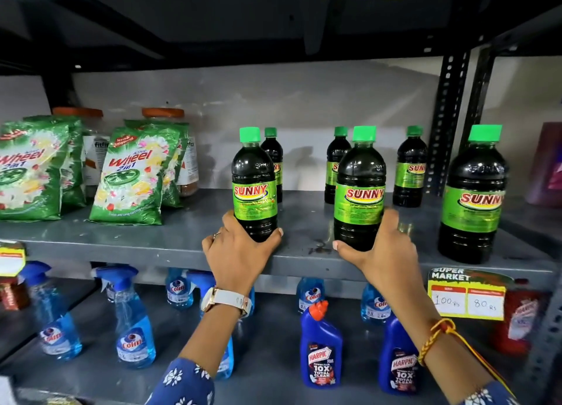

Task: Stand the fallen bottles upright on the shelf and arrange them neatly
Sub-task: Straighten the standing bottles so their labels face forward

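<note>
On the grey shelf [170,246], the left hand [240,252] wraps around the base of one upright Sunny bottle [254,185] near the front edge, and the right hand [380,252] grips a second Sunny bottle [359,188] beside it. A third front bottle [473,195] stands free at the right, and three more bottles [410,167] stand upright behind them.
</note>
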A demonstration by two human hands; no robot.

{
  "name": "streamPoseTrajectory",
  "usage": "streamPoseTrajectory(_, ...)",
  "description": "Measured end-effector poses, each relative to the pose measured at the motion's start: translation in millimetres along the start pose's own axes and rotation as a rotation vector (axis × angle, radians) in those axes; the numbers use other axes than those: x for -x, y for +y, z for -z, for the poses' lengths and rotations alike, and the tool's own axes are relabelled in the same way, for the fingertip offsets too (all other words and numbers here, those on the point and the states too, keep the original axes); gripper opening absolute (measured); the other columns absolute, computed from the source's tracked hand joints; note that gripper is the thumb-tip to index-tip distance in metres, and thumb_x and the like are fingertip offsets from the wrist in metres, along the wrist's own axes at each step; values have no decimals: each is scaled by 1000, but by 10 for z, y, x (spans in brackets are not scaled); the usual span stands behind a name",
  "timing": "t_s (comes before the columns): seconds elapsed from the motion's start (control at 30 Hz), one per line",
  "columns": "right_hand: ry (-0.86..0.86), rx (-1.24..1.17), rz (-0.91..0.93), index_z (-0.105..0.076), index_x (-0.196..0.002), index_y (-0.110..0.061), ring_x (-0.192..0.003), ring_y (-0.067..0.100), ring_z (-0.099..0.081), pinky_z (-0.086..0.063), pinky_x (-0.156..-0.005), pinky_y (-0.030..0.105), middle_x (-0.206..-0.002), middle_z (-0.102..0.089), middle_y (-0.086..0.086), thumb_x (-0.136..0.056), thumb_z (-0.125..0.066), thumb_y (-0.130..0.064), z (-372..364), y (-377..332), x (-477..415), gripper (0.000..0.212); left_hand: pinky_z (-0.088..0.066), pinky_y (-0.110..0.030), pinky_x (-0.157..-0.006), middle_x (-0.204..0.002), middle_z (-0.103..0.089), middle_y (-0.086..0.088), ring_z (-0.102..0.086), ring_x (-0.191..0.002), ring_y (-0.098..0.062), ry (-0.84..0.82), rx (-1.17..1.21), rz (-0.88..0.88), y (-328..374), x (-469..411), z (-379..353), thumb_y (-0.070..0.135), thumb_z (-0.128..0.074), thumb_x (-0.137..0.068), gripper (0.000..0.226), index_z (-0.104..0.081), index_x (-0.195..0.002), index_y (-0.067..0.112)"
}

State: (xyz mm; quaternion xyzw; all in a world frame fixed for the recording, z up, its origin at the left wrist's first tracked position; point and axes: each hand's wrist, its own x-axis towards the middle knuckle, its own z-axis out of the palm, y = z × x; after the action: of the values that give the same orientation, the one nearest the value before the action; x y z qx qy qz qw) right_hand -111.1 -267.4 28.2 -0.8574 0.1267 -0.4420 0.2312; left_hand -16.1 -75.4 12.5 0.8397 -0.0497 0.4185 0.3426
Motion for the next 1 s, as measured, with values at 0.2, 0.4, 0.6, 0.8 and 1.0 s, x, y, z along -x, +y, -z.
streamPoseTrajectory(0.2, -18, -9, -7, -36, -108, -10, -86, 34, -62, -47, -66, 35, -99, -63, 12, -59, -79, -47, -2, 6, -4, 75, -31, -40, -87, -89, -68, -12, -63, -84, -31, -24, 16, 19, -8, 8, 27, 60, -69, -68, 72, -45, -108, 6)
streamPoseTrajectory(0.4, -86, -36, -54, -34, -112, -10, -92, 33, -61, -51, -73, 40, -104, -61, 13, -60, -77, -49, 25, -40, -4, 78, -32, -42, -90, -99, -67, -16, -62, -92, -32, -58, 47, 21, 3, 11, 43, 62, -70, -66, 80, -43, -116, 4)
streamPoseTrajectory(0.6, 31, -266, 10, -33, -130, -12, -111, 25, -54, -47, -86, 34, -123, -55, 12, -60, -72, -60, 351, 84, 153, 94, -25, -51, -107, -144, -34, -23, -29, -132, -34, 206, 228, -55, 271, 212, 173, 67, -62, -68, 106, -26, -140, -2)
streamPoseTrajectory(0.8, 612, -202, 4, -51, -97, -25, -76, 22, -55, -42, -67, 32, -82, -56, -5, -60, -67, -68, 1161, 756, -288, 59, -19, -31, -110, -143, -38, -22, -31, -133, -29, 98, 498, -214, 1140, 383, 78, 60, -64, -74, 96, -31, -138, -2)
streamPoseTrajectory(1.0, -113, -151, -237, -47, -115, -27, -93, 12, -55, -38, -78, 28, -101, -57, -10, -42, -72, -72, 1077, 1175, -337, 90, -40, -49, -97, -122, -58, -18, -56, -110, -35, -182, 362, 51, 1434, 569, -293, 64, -72, -62, 101, -34, -132, 2)
